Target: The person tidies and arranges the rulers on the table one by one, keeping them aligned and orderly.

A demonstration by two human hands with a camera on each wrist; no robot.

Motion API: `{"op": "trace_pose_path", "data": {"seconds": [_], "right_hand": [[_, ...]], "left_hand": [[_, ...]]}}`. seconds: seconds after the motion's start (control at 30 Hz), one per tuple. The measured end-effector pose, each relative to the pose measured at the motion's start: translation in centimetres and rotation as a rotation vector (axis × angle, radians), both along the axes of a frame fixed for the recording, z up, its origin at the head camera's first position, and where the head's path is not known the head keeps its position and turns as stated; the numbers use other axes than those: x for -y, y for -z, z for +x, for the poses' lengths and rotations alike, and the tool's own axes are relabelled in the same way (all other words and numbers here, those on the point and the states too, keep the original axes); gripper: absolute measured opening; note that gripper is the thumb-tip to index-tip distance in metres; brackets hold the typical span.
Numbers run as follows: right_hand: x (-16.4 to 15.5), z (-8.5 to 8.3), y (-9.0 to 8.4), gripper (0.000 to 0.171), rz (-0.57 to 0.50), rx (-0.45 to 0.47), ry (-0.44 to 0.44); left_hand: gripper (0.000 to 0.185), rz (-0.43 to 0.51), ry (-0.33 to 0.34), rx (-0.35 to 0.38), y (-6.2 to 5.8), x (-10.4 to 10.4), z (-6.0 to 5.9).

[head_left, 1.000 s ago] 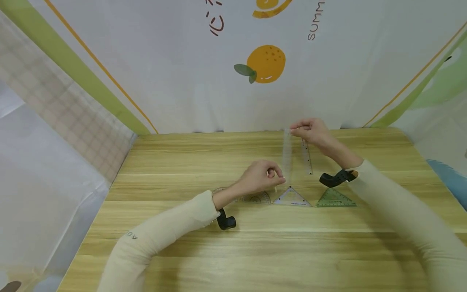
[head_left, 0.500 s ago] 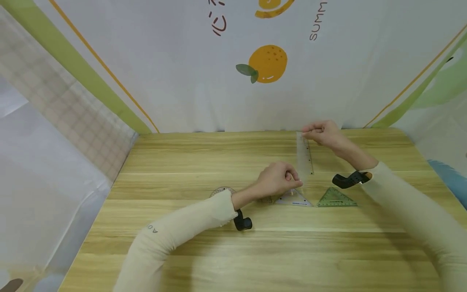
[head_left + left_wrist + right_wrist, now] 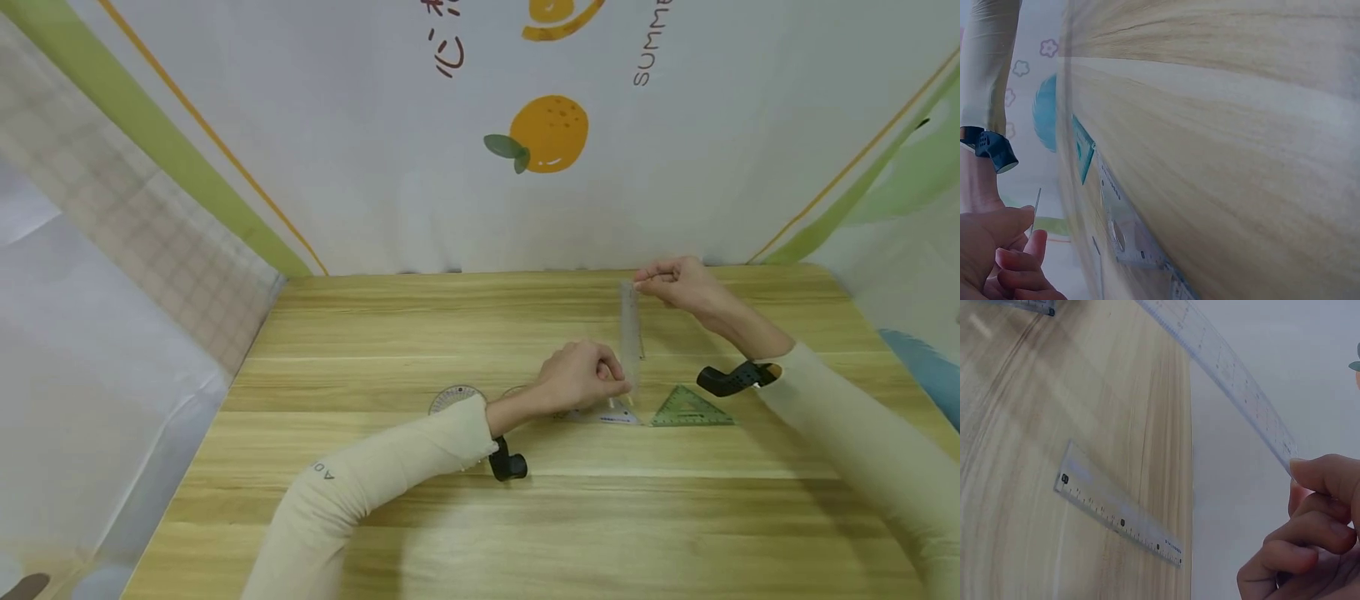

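My right hand (image 3: 686, 292) pinches the far end of a clear plastic ruler (image 3: 1235, 381) between thumb and index finger. At its near end, the fingertips of my left hand (image 3: 585, 375) pinch the same ruler. Held up over the table, it overlaps a second clear ruler in the head view. That second ruler (image 3: 1122, 509) lies flat on the wood in the right wrist view. Beneath my left hand, a clear set square (image 3: 1125, 228) is partly covered. A green set square (image 3: 690, 407) lies just to its right.
A round-edged protractor (image 3: 456, 395) lies left of the set squares, partly behind my left sleeve. Another curved clear edge shows beside it. The wooden table (image 3: 337, 333) meets a white cloth (image 3: 360, 167) with an orange print at its back edge.
Both hands have carried the ruler to the right, from left of the lying ruler to over it, and slightly nearer to me. The set squares have not moved.
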State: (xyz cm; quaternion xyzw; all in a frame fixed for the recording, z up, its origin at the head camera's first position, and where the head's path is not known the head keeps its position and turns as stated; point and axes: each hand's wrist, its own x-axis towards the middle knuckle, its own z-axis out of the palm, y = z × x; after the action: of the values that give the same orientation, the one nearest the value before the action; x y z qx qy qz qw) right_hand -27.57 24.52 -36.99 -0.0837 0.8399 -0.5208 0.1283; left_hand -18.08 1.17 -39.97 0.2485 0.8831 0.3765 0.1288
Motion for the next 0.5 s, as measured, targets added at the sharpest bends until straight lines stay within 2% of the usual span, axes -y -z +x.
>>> {"op": "trace_pose_path", "data": {"seconds": [0.3,0.5], "right_hand": [[-0.8,0.2,0.1,0.034,0.005,-0.002,-0.022],[-1.4,0.4,0.0,0.04,0.038,0.002,-0.024]], "left_hand": [[0.015,-0.012,0.014,0.0,0.0,-0.6,0.4],[0.015,-0.011,0.03,0.002,-0.1,-1.2,0.5]]}}
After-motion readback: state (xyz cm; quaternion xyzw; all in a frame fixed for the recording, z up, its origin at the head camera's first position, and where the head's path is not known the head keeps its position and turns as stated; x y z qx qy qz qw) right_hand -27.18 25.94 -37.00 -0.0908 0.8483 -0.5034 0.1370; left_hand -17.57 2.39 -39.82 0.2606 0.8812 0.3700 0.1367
